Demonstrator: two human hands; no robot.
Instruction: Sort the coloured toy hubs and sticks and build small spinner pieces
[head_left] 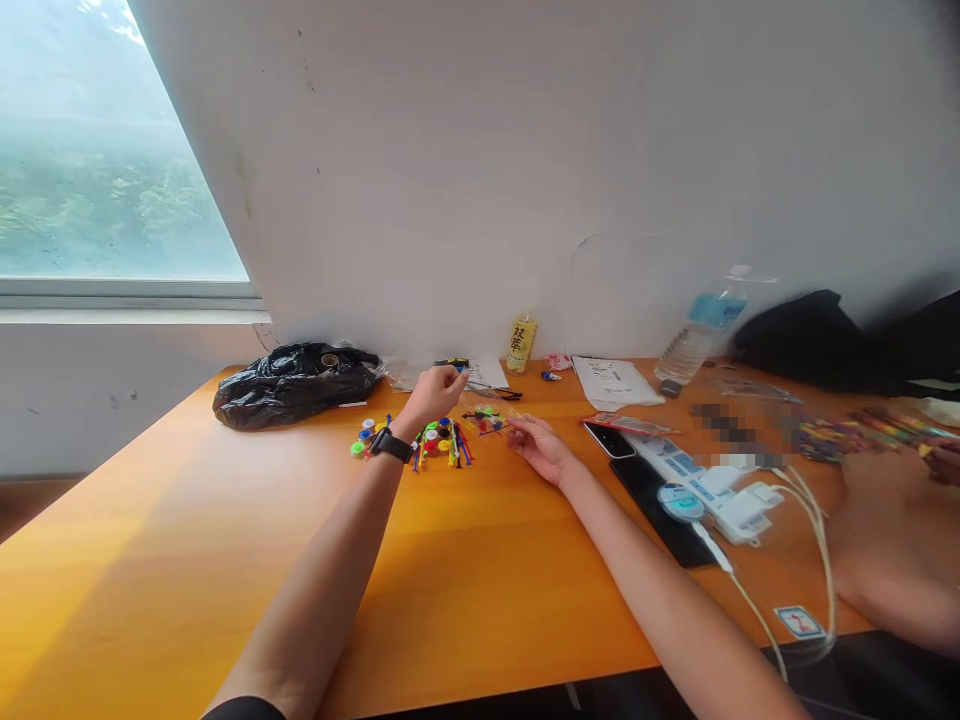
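My left hand (435, 396), with a dark watch (391, 446) on the wrist, is closed above a pile of small colourful plastic pieces (444, 440). Its fingertips face away, so what they hold is hidden. To the right, my right hand (541, 448) pinches the edge of a clear plastic bag (498, 424). Small green, red and white pieces show in or under the bag. The pile has round spool-like parts and thin sticks in red, blue, yellow and black. Part of it lies behind my left wrist.
A black plastic bag (296, 385) lies at the back left. Along the wall stand a yellow can (521, 344) and a tilted water bottle (694, 335). On the right lie a phone (609, 440), a power strip (675, 468) with cables, and another person's blurred arm (892, 540).
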